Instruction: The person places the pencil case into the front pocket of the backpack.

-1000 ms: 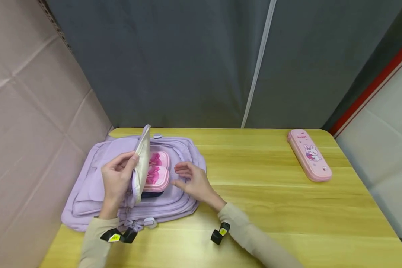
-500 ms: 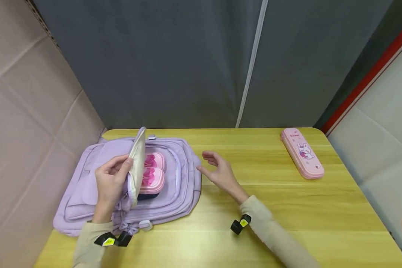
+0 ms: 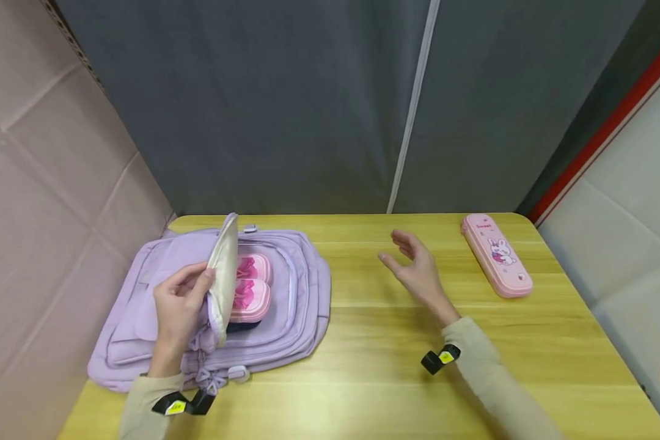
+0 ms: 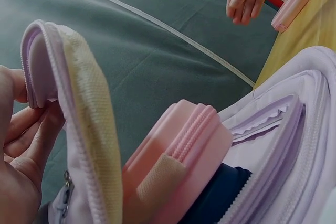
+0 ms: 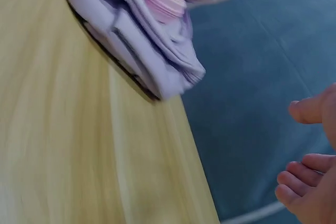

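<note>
A lilac backpack (image 3: 286,342) lies flat at the table's left, its front pocket unzipped. My left hand (image 3: 178,305) pinches the pocket's flap (image 3: 225,275) between thumb and fingers and holds it upright, cream lining to the right. Inside the pocket, partly behind the flap, sit two pink zip cases (image 3: 251,299) with darker pink bows, above something dark navy (image 4: 223,192). My right hand (image 3: 418,269) is over the middle right of the table, fingers loosely bent and holding nothing. To its right lies a pink pencil case (image 3: 497,255) with a rabbit picture.
The yellow wooden table (image 3: 352,391) ends at a dark grey curtain (image 3: 286,110) behind. A pale quilted wall (image 3: 49,201) stands close on the left, and a white panel (image 3: 638,232) with a red edge on the right.
My right hand has moved from beside the pink cases in the pocket rightward across the table, toward the rabbit pencil case. The left hand keeps holding the flap up.
</note>
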### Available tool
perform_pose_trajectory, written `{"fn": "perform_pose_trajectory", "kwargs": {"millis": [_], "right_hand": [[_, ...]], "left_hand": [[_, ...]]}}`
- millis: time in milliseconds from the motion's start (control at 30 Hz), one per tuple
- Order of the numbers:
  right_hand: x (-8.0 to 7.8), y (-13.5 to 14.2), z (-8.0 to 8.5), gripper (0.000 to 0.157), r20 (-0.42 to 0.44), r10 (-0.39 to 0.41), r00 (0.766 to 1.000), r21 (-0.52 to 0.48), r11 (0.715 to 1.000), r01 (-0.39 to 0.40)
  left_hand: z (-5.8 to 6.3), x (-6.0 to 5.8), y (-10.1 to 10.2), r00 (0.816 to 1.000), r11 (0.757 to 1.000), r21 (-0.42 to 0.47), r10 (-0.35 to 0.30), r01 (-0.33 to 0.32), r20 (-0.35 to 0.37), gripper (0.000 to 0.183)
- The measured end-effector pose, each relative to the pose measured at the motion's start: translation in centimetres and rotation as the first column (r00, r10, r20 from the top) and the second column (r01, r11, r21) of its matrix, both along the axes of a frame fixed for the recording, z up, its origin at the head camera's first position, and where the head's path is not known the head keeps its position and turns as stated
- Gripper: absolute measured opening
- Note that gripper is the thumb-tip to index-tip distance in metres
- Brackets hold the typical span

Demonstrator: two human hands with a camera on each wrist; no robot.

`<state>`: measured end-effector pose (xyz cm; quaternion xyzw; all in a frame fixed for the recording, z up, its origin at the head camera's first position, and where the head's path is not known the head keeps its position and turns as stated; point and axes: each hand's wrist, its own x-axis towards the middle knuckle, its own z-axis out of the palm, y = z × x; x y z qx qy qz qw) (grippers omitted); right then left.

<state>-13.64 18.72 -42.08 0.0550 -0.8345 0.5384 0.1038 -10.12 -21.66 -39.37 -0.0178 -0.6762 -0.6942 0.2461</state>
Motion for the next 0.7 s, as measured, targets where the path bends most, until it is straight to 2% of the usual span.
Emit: {"fn": "perform_pose_trajectory", "kwargs": {"millis": [233, 400, 567, 700], "right_hand": [[0.6, 4.4, 0.3, 0.062, 0.021, -0.109, 0.994, 0.041, 0.993, 0.108], [1.1, 7.2, -0.1, 0.063, 0.001, -0.192, 0.981, 0.071, 0.979, 0.191], [1.8, 9.9, -0.2, 0.062, -0.011, -0.309, 0.951, 0.140, 0.941, 0.307], [2.5, 12.0, -0.3, 0.065, 0.026, -0.374, 0.927, 0.197, 0.911, 0.362]], "left_hand": [[-0.3, 0.3, -0.2, 1.000, 0.997, 0.070, -0.019, 0.021, -0.023, 0.028], [-0.5, 0.4, -0.2, 1.000, 0.997, 0.068, -0.020, 0.020, -0.007, 0.029], [-0.6, 0.4, -0.2, 1.000, 0.998, 0.065, -0.016, 0.016, 0.001, 0.028], [-0.8, 0.4, -0.3, 1.000, 0.998, 0.068, -0.016, 0.016, -0.006, 0.029]]}}
